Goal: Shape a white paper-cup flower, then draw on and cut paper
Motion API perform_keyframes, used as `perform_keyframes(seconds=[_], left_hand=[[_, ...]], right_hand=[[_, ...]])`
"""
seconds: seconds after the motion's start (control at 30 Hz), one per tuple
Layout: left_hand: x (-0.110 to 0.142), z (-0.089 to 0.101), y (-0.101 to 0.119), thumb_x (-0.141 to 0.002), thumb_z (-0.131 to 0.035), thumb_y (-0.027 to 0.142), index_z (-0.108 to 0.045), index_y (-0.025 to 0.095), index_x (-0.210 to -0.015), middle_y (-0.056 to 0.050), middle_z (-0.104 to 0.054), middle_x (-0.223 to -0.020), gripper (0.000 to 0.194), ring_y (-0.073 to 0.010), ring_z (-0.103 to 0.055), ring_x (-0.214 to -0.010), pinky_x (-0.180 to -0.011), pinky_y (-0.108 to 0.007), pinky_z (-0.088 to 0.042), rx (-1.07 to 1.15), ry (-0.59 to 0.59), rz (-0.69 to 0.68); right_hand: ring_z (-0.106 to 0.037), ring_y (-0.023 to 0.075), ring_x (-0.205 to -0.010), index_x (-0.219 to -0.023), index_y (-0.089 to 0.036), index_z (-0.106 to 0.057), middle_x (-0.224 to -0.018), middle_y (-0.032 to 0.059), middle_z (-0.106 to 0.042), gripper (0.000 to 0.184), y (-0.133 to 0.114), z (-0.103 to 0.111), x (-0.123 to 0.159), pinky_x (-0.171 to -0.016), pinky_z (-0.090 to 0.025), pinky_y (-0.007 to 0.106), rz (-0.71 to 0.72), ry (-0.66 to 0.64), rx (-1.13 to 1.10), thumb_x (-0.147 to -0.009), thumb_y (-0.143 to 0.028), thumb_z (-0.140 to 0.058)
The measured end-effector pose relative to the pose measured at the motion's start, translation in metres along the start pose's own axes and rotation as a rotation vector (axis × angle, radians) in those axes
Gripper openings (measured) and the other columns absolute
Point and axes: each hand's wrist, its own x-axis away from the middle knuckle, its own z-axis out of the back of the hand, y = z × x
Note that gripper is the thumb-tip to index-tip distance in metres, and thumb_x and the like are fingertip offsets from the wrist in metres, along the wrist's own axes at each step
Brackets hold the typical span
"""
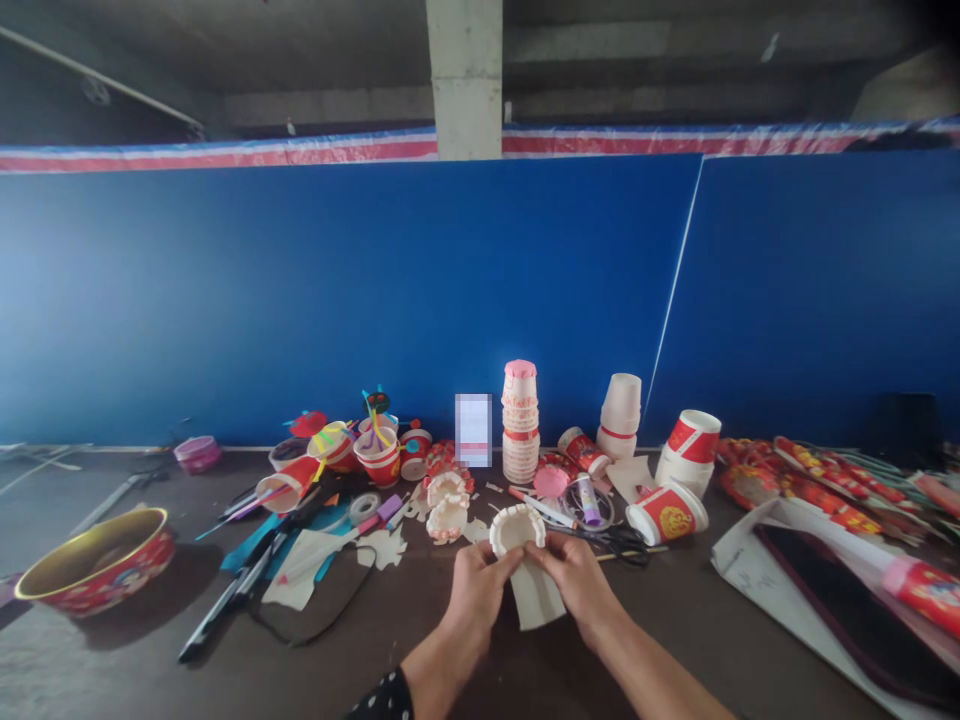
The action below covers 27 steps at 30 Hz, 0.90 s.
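1. Our white paper piece [517, 532] is between both hands, over the near middle of the desk [420, 680]. Its curved rim carries a row of small scallops, and a pale flap [538, 600] reaches down toward us.
2. Our left hand [478, 580] pinches the piece at its near left and our right hand [576, 578] at its near right, thumb tips close together. Most fingers are hidden beneath, so we cannot tell how firmly they press.
3. We judge the step in hand to be shaping or settling the joint between rim and flap; neither scissors [630, 545] nor glue stick [589, 500] is in use.
4. The next move, as we see it, calls for light, even thumb pressure that spares the scallops.
5. Two similar scalloped pieces [448, 518] lie just beyond our left hand, near the tall cup stack [520, 440].
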Motion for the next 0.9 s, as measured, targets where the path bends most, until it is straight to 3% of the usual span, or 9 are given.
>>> perform_keyframes(seconds=[0.13,0.33,0.47,0.57,0.73,0.9], left_hand=[[-0.003,0.003,-0.002,-0.055,-0.070,0.035,-0.064,0.006,-0.064,-0.005,-0.061,-0.055,0.030,-0.0131,-0.053,-0.048,-0.048,-0.023,-0.042,-0.091,0.010,-0.042],[-0.003,0.001,-0.003,-0.056,-0.069,0.037,-0.064,0.007,-0.066,-0.006,-0.063,-0.060,0.031,-0.0149,-0.055,-0.053,-0.052,-0.024,-0.042,-0.106,-0.034,-0.038],[-0.002,0.002,0.005,-0.055,-0.070,0.033,-0.063,0.008,-0.065,-0.003,-0.059,-0.056,0.028,-0.0119,-0.051,-0.051,-0.049,-0.020,-0.038,-0.192,-0.145,-0.034],[-0.002,0.005,0.014,-0.056,-0.069,0.031,-0.061,0.010,-0.079,-0.001,-0.058,-0.060,0.033,-0.0105,-0.049,-0.052,-0.045,-0.018,-0.034,-0.152,-0.209,0.015],[-0.006,0.009,0.023,-0.055,-0.066,0.025,-0.060,0.009,-0.064,0.002,-0.052,-0.049,0.019,-0.0085,-0.044,-0.046,-0.044,-0.018,-0.031,-0.237,-0.147,-0.007],[-0.010,0.013,0.027,-0.056,-0.061,0.018,-0.062,0.008,-0.062,-0.002,-0.057,-0.052,0.012,-0.0105,-0.048,-0.048,-0.047,-0.020,-0.034,-0.344,-0.030,-0.025]], right_hand=[[-0.055,0.0171,-0.060,-0.065,-0.014,-0.063,-0.059,0.0014,-0.062,0.033,0.000,0.001,-0.001,-0.055,-0.041,0.025,0.049,0.036,0.115,-0.065,-0.047,-0.060],[-0.054,0.0160,-0.058,-0.066,-0.014,-0.063,-0.059,0.0016,-0.062,0.027,-0.003,0.001,-0.001,-0.054,-0.040,0.025,0.021,0.055,0.119,-0.067,-0.041,-0.058],[-0.052,0.0153,-0.060,-0.063,-0.014,-0.061,-0.060,0.0016,-0.061,0.027,-0.003,0.007,-0.004,-0.055,-0.039,0.024,0.053,0.078,0.251,-0.068,-0.040,-0.056],[-0.048,0.0128,-0.054,-0.064,-0.014,-0.061,-0.057,-0.0004,-0.058,0.027,-0.003,0.013,-0.006,-0.051,-0.036,0.022,0.065,0.041,0.314,-0.068,-0.040,-0.056],[-0.044,0.0114,-0.050,-0.062,-0.015,-0.060,-0.052,-0.0022,-0.055,0.027,-0.004,0.013,-0.004,-0.047,-0.032,0.022,0.117,-0.051,0.378,-0.069,-0.041,-0.056],[-0.054,0.0159,-0.063,-0.077,-0.014,-0.063,-0.069,0.0012,-0.064,0.027,-0.005,0.009,0.000,-0.057,-0.040,0.024,0.065,-0.147,0.264,-0.069,-0.039,-0.058]])
